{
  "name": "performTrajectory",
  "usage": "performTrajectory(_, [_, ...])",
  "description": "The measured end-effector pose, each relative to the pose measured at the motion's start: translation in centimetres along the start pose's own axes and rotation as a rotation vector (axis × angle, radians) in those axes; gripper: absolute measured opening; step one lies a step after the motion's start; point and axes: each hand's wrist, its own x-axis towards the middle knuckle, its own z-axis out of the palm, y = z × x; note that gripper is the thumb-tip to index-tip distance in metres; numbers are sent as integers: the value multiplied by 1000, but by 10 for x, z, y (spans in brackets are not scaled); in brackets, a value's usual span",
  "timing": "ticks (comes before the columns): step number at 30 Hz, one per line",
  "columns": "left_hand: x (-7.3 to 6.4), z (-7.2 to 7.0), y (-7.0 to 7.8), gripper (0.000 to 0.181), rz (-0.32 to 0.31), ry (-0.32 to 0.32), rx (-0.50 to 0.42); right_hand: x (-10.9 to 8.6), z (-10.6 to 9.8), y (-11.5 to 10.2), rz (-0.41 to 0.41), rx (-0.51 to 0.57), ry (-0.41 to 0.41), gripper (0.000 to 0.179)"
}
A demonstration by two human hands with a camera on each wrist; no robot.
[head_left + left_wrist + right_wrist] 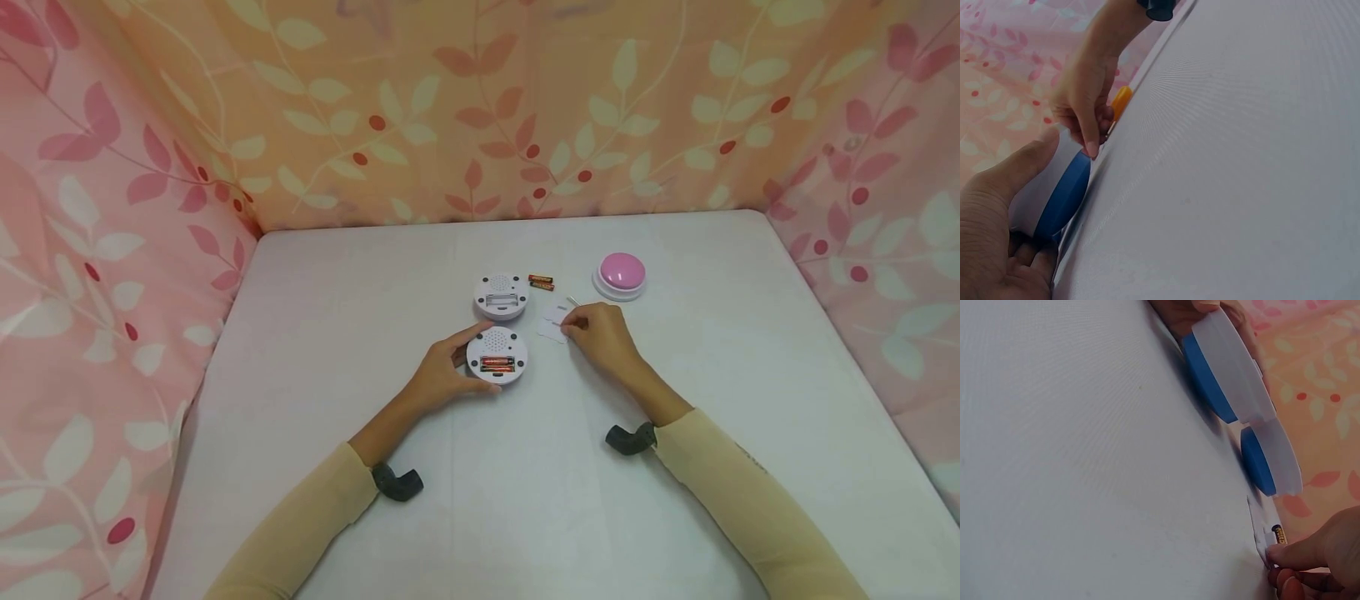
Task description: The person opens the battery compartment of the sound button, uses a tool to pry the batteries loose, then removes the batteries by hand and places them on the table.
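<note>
My left hand (442,375) holds a round white buzzer (497,337) face down, with thumb and fingers round its sides. Two orange batteries (497,364) lie in its open compartment. From the side, the left wrist view shows its blue dome (1065,197) underneath. My right hand (603,333) has thumb and fingertips pinched at the edge of a thin white battery cover (551,331) on the table. Just beyond the left hand's buzzer sits a second upturned buzzer (501,312), its battery compartment bare; its blue dome (1257,462) shows in the right wrist view.
Two loose batteries (541,282) lie right of the far buzzer. A pink-domed buzzer (622,272) stands upright at the back right. A thin metal shaft (573,301) and an orange-yellow piece (1122,100) show by my right hand. Floral curtains (480,108) surround the white table (337,333).
</note>
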Motion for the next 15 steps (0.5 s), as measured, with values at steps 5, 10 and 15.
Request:
performTrajectory(5, [0,-1,0,97,29,-1,-11,-1,-8,-1,-24,6,26,8])
performTrajectory(10, [0,0,-1,99,31,-12,3,-7,-30,-5,-38,-29,128,11])
performTrajectory(15, [-1,0,0,99,18,-12,5,-12,-46,-2,7,-136,138,15])
